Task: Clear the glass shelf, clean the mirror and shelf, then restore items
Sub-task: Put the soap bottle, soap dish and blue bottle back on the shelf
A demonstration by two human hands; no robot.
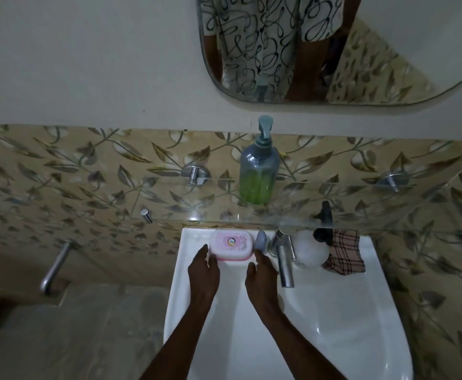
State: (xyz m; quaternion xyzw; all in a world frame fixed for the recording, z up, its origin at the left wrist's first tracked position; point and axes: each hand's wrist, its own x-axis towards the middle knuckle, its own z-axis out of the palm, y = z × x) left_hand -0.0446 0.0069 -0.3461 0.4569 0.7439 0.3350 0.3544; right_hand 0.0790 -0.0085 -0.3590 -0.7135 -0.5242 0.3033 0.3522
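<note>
A glass shelf (367, 207) juts from the leaf-patterned tiles above a white sink (334, 311). On the shelf stands a pump bottle (255, 171) part full of green liquid. The mirror (375, 56) hangs above and reflects a person's patterned clothing. A pink and white soap box (232, 244) rests on the sink's back rim. My left hand (203, 270) curls around the box's left end. My right hand (260, 272) is at its right end with fingers apart, just short of touching it.
A small bluish object (261, 238) stands right of the soap box. The chrome tap (283, 259), a white spray bottle with a black trigger (310, 250) and a checked cloth (345, 252) sit along the rim. A wall spout (55, 266) sticks out at the left.
</note>
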